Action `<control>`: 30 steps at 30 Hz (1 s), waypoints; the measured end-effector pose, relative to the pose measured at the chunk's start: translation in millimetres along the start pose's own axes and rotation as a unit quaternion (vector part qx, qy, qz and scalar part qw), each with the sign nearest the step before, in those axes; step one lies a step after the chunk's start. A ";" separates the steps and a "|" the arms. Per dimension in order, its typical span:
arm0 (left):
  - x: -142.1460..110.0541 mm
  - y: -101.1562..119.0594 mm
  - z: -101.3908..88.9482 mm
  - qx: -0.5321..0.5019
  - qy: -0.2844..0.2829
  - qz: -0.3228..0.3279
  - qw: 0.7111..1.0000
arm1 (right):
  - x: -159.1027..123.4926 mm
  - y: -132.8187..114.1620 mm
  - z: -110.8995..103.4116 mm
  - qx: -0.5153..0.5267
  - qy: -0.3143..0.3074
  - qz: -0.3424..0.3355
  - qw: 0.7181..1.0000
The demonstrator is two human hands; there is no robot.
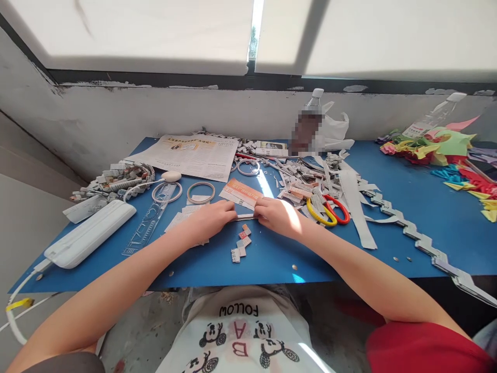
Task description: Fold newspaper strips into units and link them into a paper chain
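My left hand and my right hand meet at the middle of the blue table. Between them they pinch a narrow paper strip that lies flat, each hand closed on one end. Just below the strip sits a small cluster of folded paper pieces. An orange-printed newspaper piece lies right behind the hands. Red and yellow scissors rest beside my right hand.
A white case and clear ruler lie at left, with rings, a newspaper sheet and a heap of paper scraps. A folded zigzag paper chain runs right. Coloured paper and bottles stand far right.
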State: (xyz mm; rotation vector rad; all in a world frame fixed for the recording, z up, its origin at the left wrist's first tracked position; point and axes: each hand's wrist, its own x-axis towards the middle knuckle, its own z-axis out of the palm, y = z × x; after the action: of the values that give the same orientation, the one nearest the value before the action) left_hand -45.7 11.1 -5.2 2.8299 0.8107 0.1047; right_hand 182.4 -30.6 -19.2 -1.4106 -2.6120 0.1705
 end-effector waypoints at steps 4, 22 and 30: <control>-6.3 8.5 -6.1 0.087 -0.046 0.008 0.995 | -3.1 0.1 -1.5 -0.003 -0.018 -0.018 1.000; 13.2 6.9 20.3 -0.093 0.079 -0.083 0.989 | 12.3 1.4 11.9 0.223 0.057 0.093 0.969; 13.8 6.6 20.9 -0.115 0.106 -0.052 0.986 | 7.9 -3.0 10.0 0.237 0.076 0.065 0.966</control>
State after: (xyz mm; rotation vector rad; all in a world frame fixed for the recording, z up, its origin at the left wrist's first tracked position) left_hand -28.1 9.5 -24.2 2.5839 0.9226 0.4593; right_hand 173.7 -25.8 -27.7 -1.3528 -2.1573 0.6310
